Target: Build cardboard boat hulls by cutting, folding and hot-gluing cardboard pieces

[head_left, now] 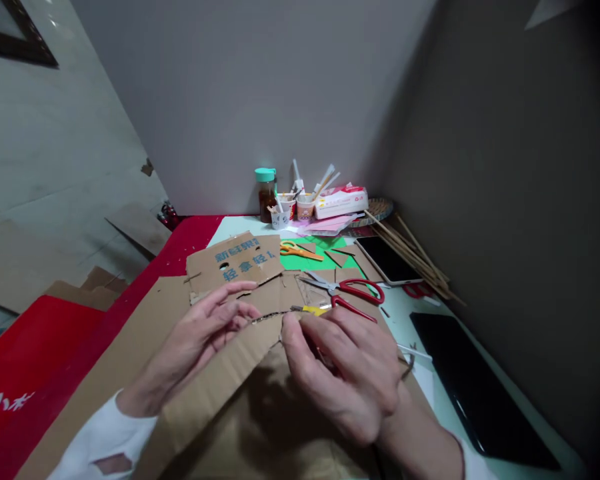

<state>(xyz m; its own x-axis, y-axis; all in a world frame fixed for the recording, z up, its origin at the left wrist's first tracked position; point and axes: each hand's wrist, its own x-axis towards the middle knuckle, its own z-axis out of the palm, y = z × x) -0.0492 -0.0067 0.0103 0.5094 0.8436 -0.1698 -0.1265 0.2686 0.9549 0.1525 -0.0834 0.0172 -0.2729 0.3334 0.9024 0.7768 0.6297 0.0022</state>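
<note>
Cardboard [220, 377] extends at seven o'clock, and its upper corner is pinched between the thumb and forefinger of the right hand [343, 370], which is at five o'clock. The left hand [197, 339], at eight o'clock, has its fingers loosely curved and apart; whether they touch the cardboard, I cannot tell.

At eleven o'clock there stands a bottle [267, 199] with turquoise lid and dark brown content. Just beside it, towards twelve o'clock, paper cups [281, 219] contain thin sticks, too small to identify exactly. A white packet [343, 203] with pink parts is lying at two o'clock.

The bench [400, 309] has a pale top, with red covering [193, 235] at nine o'clock. A grey panel [290, 100] rises at twelve o'clock, a darker panel [495, 200] at three o'clock, and at ten o'clock a picture frame [35, 50] hangs on the wall [75, 133].
</note>
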